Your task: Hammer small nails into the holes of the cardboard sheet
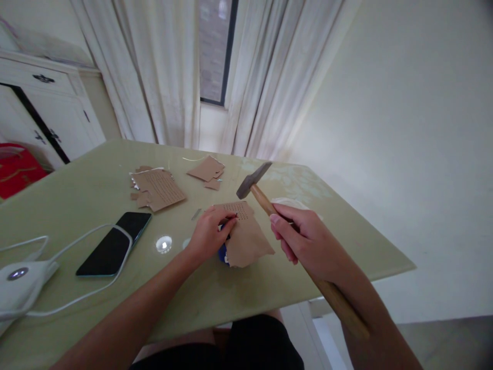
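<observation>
My right hand is closed around the wooden handle of a hammer, whose metal head is raised over a brown cardboard piece dotted with rows of small holes. My left hand rests on the left edge of that cardboard, fingers pinched together near the holes; what they pinch is too small to make out. A blue object peeks out from under the cardboard.
More punched cardboard pieces and scraps lie farther back on the green table. A black phone, a white device with a cable and a thin metal pin lie at left. White cabinet and curtains stand behind.
</observation>
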Motion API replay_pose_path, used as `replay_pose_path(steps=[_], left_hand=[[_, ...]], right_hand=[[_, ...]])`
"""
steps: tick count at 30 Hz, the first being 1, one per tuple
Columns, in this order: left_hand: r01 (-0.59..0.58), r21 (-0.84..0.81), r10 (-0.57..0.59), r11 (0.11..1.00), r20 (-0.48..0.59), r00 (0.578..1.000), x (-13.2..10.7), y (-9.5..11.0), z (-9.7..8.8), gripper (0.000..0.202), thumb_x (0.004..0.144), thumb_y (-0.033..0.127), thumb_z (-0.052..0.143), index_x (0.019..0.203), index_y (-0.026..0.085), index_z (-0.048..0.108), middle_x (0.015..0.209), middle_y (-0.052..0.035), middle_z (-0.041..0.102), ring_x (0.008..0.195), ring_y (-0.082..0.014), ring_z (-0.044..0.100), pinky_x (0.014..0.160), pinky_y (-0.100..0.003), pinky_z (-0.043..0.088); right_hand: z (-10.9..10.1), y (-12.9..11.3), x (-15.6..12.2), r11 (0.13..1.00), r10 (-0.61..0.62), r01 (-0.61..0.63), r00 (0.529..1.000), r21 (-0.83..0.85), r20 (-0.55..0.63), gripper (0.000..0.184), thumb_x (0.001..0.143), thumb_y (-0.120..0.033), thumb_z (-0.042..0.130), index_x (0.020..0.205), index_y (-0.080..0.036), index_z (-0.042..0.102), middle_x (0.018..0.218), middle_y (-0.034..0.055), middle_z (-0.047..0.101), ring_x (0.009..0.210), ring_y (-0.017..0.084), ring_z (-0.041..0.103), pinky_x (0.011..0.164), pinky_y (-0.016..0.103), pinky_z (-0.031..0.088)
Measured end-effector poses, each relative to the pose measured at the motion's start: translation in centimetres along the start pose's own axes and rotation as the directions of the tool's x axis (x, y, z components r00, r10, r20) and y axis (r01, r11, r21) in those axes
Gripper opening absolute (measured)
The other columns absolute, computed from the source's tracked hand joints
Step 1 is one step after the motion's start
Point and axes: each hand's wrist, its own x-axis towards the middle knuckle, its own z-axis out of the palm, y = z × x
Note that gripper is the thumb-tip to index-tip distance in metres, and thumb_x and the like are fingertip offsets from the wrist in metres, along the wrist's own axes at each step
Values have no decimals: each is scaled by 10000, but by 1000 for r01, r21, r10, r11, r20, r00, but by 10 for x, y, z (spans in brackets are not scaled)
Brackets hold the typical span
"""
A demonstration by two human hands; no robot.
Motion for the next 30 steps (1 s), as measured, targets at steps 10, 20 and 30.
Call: replay_pose_path(steps=[10, 20, 30], left_hand=[[-4, 5, 4, 1000, 3, 1000, 0, 1, 0, 95, 978, 219, 724, 992, 233, 817, 907, -38, 833, 916, -262, 755, 981, -450, 574], [9, -7, -9, 1000, 19, 1000, -1, 3, -1, 110, 985, 259, 704, 999, 236, 810, 939, -44, 837, 944, -265, 750, 1013, -461, 571], [-9, 1, 9, 1000, 14, 1000, -2, 2, -1, 98, 987, 262, 711, 969, 253, 807, 936, -43, 838, 955, -266, 753, 1056, -487, 555]], right_hand=[[4, 10, -2, 999, 24, -24, 1000, 35, -5, 343, 1129, -374, 487, 823, -230, 541, 543, -71, 537, 415, 101, 530, 458, 217, 410], [13, 17, -3, 999, 45, -45, 999, 13, 11, 345, 1135, -366, 471, 828, -227, 546, 524, -78, 527, 419, 101, 521, 498, 220, 418], [13, 14, -6, 998, 48, -48, 999, -26, -11, 348, 1132, -374, 468, 818, -236, 525, 516, -66, 537, 427, 119, 535, 503, 243, 400]])
